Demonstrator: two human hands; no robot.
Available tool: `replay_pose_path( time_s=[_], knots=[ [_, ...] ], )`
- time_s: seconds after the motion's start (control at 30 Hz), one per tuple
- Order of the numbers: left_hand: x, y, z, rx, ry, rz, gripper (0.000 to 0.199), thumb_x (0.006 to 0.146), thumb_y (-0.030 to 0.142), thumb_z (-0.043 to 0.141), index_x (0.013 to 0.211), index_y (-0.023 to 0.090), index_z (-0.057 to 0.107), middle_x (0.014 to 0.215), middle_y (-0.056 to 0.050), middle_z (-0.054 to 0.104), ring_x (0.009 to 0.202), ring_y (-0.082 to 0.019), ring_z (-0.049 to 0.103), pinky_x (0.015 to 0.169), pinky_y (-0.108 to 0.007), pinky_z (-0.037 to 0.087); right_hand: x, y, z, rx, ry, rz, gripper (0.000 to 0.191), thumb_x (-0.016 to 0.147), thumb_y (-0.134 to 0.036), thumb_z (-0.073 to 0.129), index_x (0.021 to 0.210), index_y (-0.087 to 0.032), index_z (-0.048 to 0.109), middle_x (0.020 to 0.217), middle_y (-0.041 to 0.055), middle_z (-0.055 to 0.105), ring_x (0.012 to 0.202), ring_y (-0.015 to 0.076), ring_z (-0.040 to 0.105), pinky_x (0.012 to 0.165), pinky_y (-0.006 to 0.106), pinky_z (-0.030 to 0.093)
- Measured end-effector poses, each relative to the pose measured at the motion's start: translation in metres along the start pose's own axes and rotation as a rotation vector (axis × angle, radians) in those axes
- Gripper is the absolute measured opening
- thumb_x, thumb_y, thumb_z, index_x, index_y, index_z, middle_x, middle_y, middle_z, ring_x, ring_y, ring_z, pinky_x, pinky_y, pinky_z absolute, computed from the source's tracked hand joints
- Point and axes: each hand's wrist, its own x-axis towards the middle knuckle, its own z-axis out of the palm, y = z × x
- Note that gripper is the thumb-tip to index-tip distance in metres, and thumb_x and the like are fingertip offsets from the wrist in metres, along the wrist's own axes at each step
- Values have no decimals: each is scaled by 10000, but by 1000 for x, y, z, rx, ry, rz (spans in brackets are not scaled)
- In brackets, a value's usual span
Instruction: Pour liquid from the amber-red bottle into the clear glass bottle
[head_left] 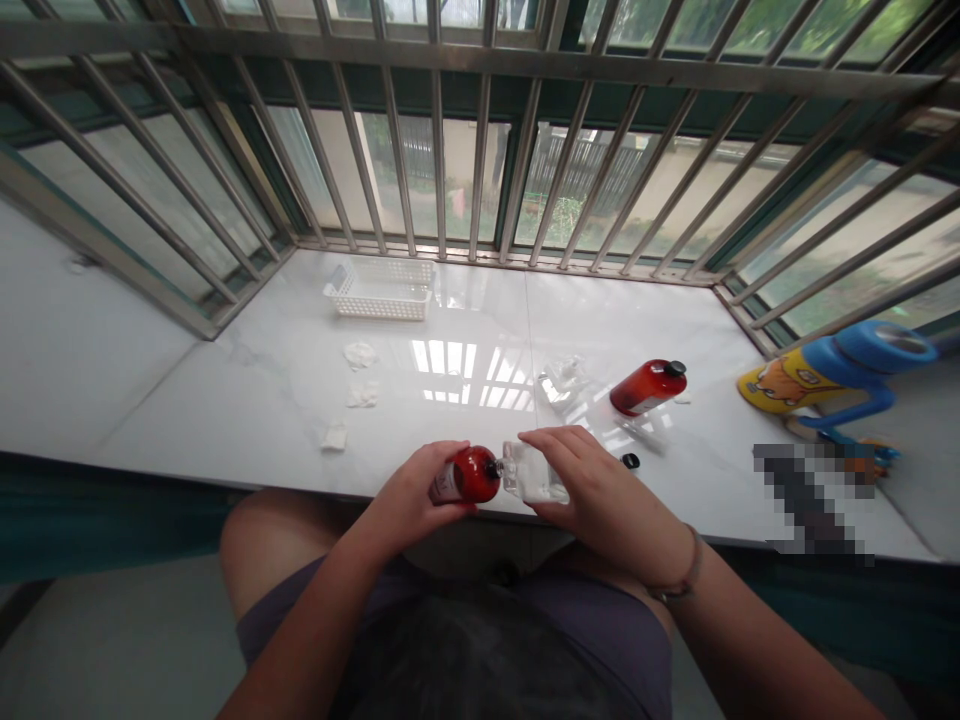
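Note:
My left hand (412, 497) is wrapped round a red bottle (477, 474) with a pale label, its dark neck pointing right. Facing it, a clear bottle (534, 474) lies tilted in my right hand (592, 485), fingers closed over its far and near sides. The two bottle mouths meet or nearly meet; whether they touch is too small to tell. Beyond my right hand, a small black cap (630, 461) rests on the white counter (277, 400). A second red bottle (646, 388) with a black cap stands farther back on the right.
At the back left is a white plastic basket (382, 292). Crumpled white tissues (362, 394) lie on the left; clear plastic pieces (564, 385) lie right of centre. A blue and yellow flask (832, 370) stands at the far right. Metal window bars (484, 160) border the counter.

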Motion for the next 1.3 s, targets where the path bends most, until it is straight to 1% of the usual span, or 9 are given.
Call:
replay_pose_path(
  time_s=[0.33,0.5,0.77,0.97,1.3],
  knots=[
    [-1,-3,1,8,17,16,779,810,242,917,1494,324,554,1505,-62,654,1373,-302,648,1196,-479,530,2,-2,0,-21,0,-3,758,840,-76,820,1505,-280,518,1389,116,686,1294,359,643,1096,580,593],
    [-1,-6,2,5,26,30,795,805,232,920,1503,321,549,1509,-64,653,1378,-302,644,1199,-474,525,3,-3,-1,-38,-7,-6,753,837,-62,815,1504,-248,518,1390,125,683,1297,352,635,1103,575,590],
    [-2,-8,3,1,30,36,798,812,224,915,1509,332,541,1518,-59,643,1381,-301,639,1199,-469,523,4,-4,-1,-33,12,-17,756,830,-63,790,1507,-270,527,1377,122,693,1279,351,651,1087,587,599],
    [-2,-8,3,-21,32,33,786,820,220,912,1505,324,541,1518,-68,640,1387,-306,633,1203,-475,513,6,-5,-3,-40,-16,-3,745,836,-58,808,1499,-242,522,1389,131,682,1300,348,629,1112,569,585],
    [-2,-11,4,-42,23,27,780,837,247,908,1515,326,531,1522,-83,629,1399,-315,617,1210,-503,502,7,-5,-4,-57,-25,-12,775,819,-54,827,1506,-238,518,1403,121,682,1319,347,615,1125,559,581]
  ],
)
